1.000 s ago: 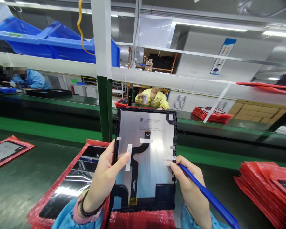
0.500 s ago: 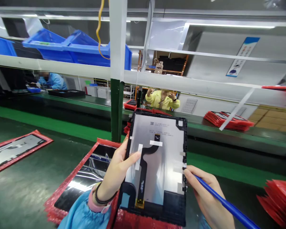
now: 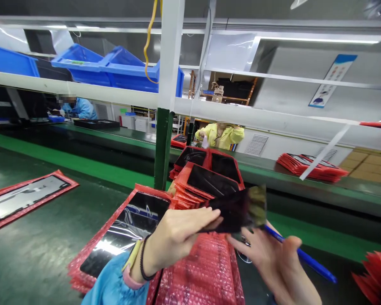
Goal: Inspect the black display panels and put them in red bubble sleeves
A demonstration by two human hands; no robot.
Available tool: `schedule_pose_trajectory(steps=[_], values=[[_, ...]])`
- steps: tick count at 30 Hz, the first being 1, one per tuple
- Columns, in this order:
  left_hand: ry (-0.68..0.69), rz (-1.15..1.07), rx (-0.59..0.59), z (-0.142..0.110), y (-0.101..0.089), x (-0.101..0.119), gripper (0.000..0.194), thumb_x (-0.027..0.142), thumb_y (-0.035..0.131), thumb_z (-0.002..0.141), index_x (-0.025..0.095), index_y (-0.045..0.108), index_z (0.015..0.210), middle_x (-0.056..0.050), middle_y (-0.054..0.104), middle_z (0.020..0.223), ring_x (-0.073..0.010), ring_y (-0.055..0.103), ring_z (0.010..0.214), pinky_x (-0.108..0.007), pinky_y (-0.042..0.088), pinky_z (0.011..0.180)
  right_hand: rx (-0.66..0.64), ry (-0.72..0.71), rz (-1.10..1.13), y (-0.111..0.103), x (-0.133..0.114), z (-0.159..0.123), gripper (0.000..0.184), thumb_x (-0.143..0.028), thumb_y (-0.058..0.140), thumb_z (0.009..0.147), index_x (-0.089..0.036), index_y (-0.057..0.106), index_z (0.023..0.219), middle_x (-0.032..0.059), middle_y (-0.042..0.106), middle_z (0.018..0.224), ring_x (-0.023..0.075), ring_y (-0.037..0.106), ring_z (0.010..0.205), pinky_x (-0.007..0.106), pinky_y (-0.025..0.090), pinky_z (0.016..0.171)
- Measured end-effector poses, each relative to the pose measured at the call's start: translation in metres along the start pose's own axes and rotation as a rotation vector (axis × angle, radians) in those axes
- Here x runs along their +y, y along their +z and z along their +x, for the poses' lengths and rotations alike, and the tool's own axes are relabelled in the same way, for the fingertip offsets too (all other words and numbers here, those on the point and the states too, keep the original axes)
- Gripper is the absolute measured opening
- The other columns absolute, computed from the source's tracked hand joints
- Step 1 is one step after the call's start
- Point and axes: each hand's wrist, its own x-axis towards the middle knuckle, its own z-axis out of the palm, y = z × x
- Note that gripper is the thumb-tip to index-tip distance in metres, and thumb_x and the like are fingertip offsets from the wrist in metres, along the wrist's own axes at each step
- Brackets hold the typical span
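A tablet screen panel [image 3: 233, 209] is tilted almost edge-on, its dark glossy face showing. My left hand [image 3: 178, 231] grips its left end, fingers straight along the top and thumb below. My right hand [image 3: 271, 258] is under the panel's right end with palm up and fingers spread; whether it touches the panel is unclear. A long blue pen-like stick [image 3: 316, 264] stays tucked between its fingers, sticking out to the right. Beneath both hands lies a red bubble-wrap bag [image 3: 203, 271]. To the left, another dark screen panel [image 3: 123, 237] rests on red bubble wrap.
Stacks of red-wrapped panels [image 3: 209, 180] stand just ahead, with more red bags [image 3: 374, 275] at the right edge. Far left lies a silver-backed panel [image 3: 28, 197]. A green-and-white post [image 3: 165, 148] rises ahead. Blue bins [image 3: 114, 70] sit overhead; a co-worker in yellow [image 3: 220, 135] is opposite.
The panel has turned from its silver back, facing me, to a near edge-on tilt with the dark face showing. My right hand has opened palm up, and the stacks behind are uncovered.
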Motion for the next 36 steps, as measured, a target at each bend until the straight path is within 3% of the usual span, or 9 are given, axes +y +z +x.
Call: schedule_pose_trajectory(steps=[3,7,10,14,18,24,28,31,36], values=[[0.176,0.195,-0.109,0.000,0.002,-0.006,0.050,0.000,0.045,0.083,0.018,0.062,0.126,-0.013,0.071,0.115,-0.0250,0.064,0.112,-0.037,0.054,0.093,-0.009,-0.025,-0.020,0.011,-0.004,-0.004,0.053,-0.074,0.062,0.068,-0.029,0.077,0.093,0.0103,0.076,0.102,0.0354,0.066,0.108,0.052,0.057,0.083],[0.221,0.305,-0.171,0.001,0.000,-0.009,0.038,0.004,0.046,0.087,0.017,0.068,0.115,-0.014,0.071,0.114,-0.0278,0.063,0.113,-0.043,0.051,0.097,0.030,-0.060,-0.151,0.016,-0.005,-0.004,0.036,-0.063,0.072,0.068,-0.028,0.077,0.069,0.0077,0.077,0.076,0.0350,0.071,0.092,0.051,0.058,0.083],[0.207,0.237,-0.164,0.003,-0.002,-0.002,0.043,0.002,0.049,0.085,0.017,0.064,0.123,-0.014,0.069,0.119,-0.0273,0.060,0.119,-0.043,0.048,0.101,0.050,-0.030,-0.117,0.005,0.005,-0.003,0.038,-0.064,0.068,0.070,-0.027,0.076,0.073,0.0072,0.077,0.076,0.0345,0.073,0.084,0.053,0.058,0.081],[0.259,0.012,-0.168,0.004,0.000,0.019,0.034,0.018,0.067,0.083,0.024,0.067,0.117,-0.007,0.073,0.112,-0.0240,0.065,0.112,-0.039,0.047,0.104,0.028,-0.087,-0.116,-0.016,0.025,-0.004,0.031,-0.052,0.070,0.075,-0.028,0.074,0.095,0.0073,0.078,0.087,0.0332,0.072,0.090,0.050,0.055,0.085],[0.271,-0.091,-0.267,0.003,0.001,0.033,0.025,0.013,0.061,0.087,0.026,0.072,0.106,-0.002,0.077,0.101,-0.0204,0.071,0.098,-0.033,0.050,0.100,0.068,-0.128,-0.127,-0.019,0.033,-0.008,0.055,-0.046,0.073,0.075,-0.033,0.058,0.126,0.0054,0.076,0.100,0.0308,0.070,0.096,0.045,0.054,0.087],[0.171,-0.144,-0.274,0.005,-0.002,0.029,0.037,0.014,0.065,0.084,0.024,0.066,0.120,-0.008,0.077,0.099,-0.0256,0.071,0.096,-0.037,0.055,0.088,0.111,-0.071,-0.167,-0.006,0.022,-0.014,0.075,-0.056,0.077,0.067,-0.033,0.051,0.133,0.0077,0.072,0.112,0.0318,0.068,0.099,0.043,0.055,0.082],[0.120,-0.208,-0.295,0.001,0.002,0.027,0.029,0.009,0.058,0.086,0.022,0.069,0.110,-0.008,0.077,0.095,-0.0245,0.070,0.094,-0.036,0.054,0.085,0.110,-0.092,-0.191,-0.004,0.019,-0.015,0.073,-0.057,0.077,0.066,-0.033,0.053,0.131,0.0076,0.072,0.111,0.0312,0.069,0.098,0.043,0.055,0.082],[-0.034,-0.194,-0.130,-0.003,0.008,0.027,0.021,0.006,0.056,0.086,0.019,0.067,0.097,-0.007,0.074,0.087,-0.0208,0.069,0.085,-0.032,0.054,0.078,0.104,-0.093,-0.162,-0.002,0.019,-0.015,0.074,-0.055,0.079,0.064,-0.035,0.053,0.131,0.0067,0.071,0.114,0.0318,0.067,0.103,0.044,0.054,0.085],[-0.497,-0.152,0.128,-0.001,0.013,0.020,0.014,0.020,0.051,0.093,0.021,0.056,0.080,0.002,0.063,0.066,-0.0121,0.060,0.060,-0.023,0.046,0.060,0.170,-0.121,-0.027,-0.002,0.020,-0.016,0.078,-0.046,0.086,0.059,-0.043,0.054,0.129,0.0017,0.072,0.112,0.0315,0.068,0.102,0.045,0.054,0.086]])
